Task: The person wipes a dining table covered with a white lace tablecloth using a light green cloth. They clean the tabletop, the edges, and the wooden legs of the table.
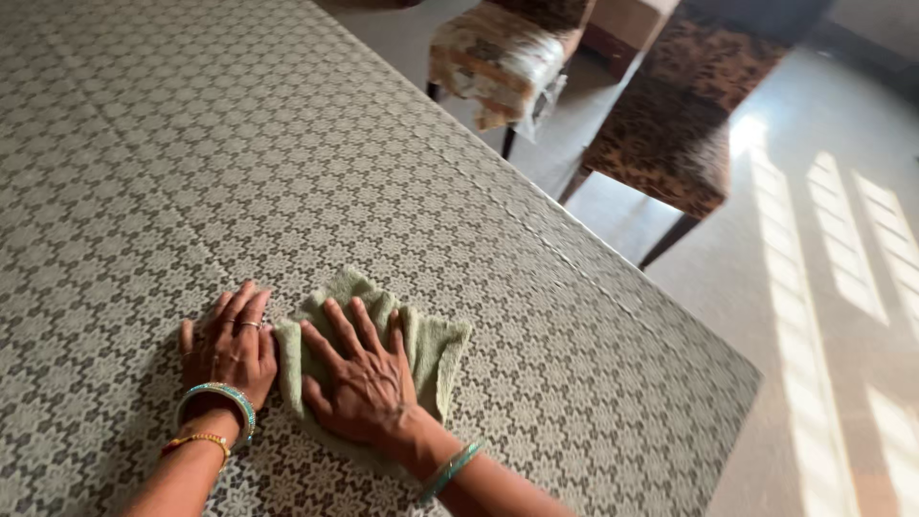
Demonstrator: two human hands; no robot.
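Patterned worktop (pixel 287 144): my right hand (pixel 364 378) spread flat on green cloth (pixel 436 349), left hand (pixel 230 349) flat beside it, fingers splayed.

No packages, labels, signs or screens are visible.

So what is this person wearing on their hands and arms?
Both forearms are bare, with no sleeves in view. The left hand has a ring on one finger, and its wrist carries a wide teal beaded bangle plus a thin gold and red bangle. The right hand wears slim teal bangles at the wrist.
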